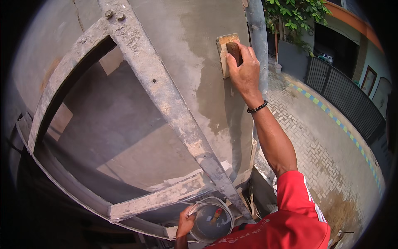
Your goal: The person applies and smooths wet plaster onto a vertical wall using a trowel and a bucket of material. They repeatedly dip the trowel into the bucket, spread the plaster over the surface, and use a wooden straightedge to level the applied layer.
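Note:
My right arm, with a dark beaded bracelet at the wrist, reaches up to the grey plastered wall (211, 25). There my right hand (245, 70) grips the brown handle of a wooden plastering float (222, 47), its flat board against the wall near the right edge. Low in view, my left hand (185, 222) closes on the rim of a round bucket (200, 226). Inside the bucket rests a brush (216, 213) with a red and yellow handle. The wall around the float has darker wet patches beside lighter, drier ones.
A plaster-spattered metal scaffold frame (170, 99) crosses in front of the wall, with a lower beam (161, 197) by the bucket. A grey pipe (258, 25) runs along the wall's right edge. Far below at right lie a paved street (311, 145) and a dark gate (340, 95).

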Demonstrator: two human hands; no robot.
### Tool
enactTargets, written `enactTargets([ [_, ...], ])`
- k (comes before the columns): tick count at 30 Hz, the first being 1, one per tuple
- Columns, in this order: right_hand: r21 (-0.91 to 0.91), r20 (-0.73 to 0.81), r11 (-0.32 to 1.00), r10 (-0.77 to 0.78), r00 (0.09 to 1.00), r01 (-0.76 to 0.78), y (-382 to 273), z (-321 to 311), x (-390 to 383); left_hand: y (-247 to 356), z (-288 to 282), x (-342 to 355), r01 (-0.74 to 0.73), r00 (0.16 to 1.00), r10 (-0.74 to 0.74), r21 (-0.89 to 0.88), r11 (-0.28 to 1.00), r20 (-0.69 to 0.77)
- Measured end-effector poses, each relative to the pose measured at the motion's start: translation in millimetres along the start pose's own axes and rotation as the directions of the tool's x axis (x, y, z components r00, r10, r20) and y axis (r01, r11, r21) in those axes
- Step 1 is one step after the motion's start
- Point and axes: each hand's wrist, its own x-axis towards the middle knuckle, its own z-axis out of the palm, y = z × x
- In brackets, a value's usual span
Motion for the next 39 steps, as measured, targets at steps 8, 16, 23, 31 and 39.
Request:
enactTargets([
  [8, -0.073, 0.296, 0.976, -0.173, 0.939, 0.203, 6.0, -14.0, -111.0, 7.6, 0.8, 3.6, -0.013, 1.0, 0.013, 0.009, 1.0, -0.013],
  [16, -0.076, 0.175, 0.991, -0.091, 0.98, 0.106, 6.0, 2.7, -78.4, 5.5, 2.2, 4.2, -0.051, 0.999, 0.05, -0.043, 0.998, -0.021],
  [23, -0.062, 0.172, 0.979, -0.181, 0.968, 0.194, -2.8, -14.5, -88.6, 2.5, -0.5, 4.2, -0.079, 0.996, 0.08, 0.016, 0.997, -0.046],
  [31, -0.091, 0.128, 0.973, -0.198, 0.972, 0.21, -18.0, 24.8, -60.5, 4.1, -2.0, -2.3, -0.048, 0.997, 0.051, 0.059, 0.997, -0.059],
  [39, -0.068, 0.208, 0.975, -0.195, 0.958, 0.213, -20.6, -22.7, -28.2, -9.4, -3.5, 6.9, -0.066, 0.998, 0.064, -0.054, 0.996, -0.029],
])
